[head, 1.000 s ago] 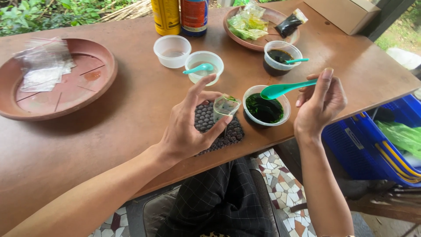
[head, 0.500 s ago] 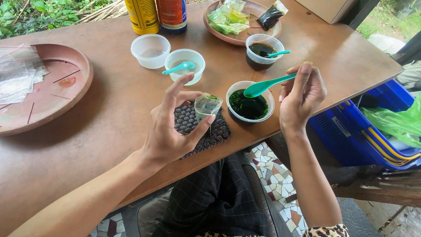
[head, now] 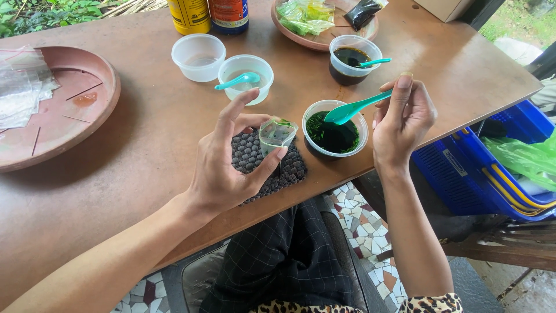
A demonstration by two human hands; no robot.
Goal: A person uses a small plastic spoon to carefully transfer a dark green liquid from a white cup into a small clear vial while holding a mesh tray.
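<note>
Two hands of mine are busy over the near edge of the table. Only the head view shows them.

Left hand: it pinches a small clear bag between thumb and middle finger, with the index finger raised and the hand otherwise spread. The bag hangs open-mouthed above a dark studded mat that lies at the near edge; a bit of green shows at the bag's top.

Right hand: its fingers are closed narrowly on the handle of a teal spoon. The spoon's bowl sits over a white cup of dark green stuff, which stands at the near edge just right of the bag and mat.

Farther in, toward the middle of the table, a second cup holds another teal spoon, and an empty clear cup stands just left of it. A cup of dark liquid with its own spoon stands toward the far right. A brown clay dish with plastic bags on it fills the left edge. At the far edge are two bottles and a plate with green packets. A blue crate sits off the table's right side.
</note>
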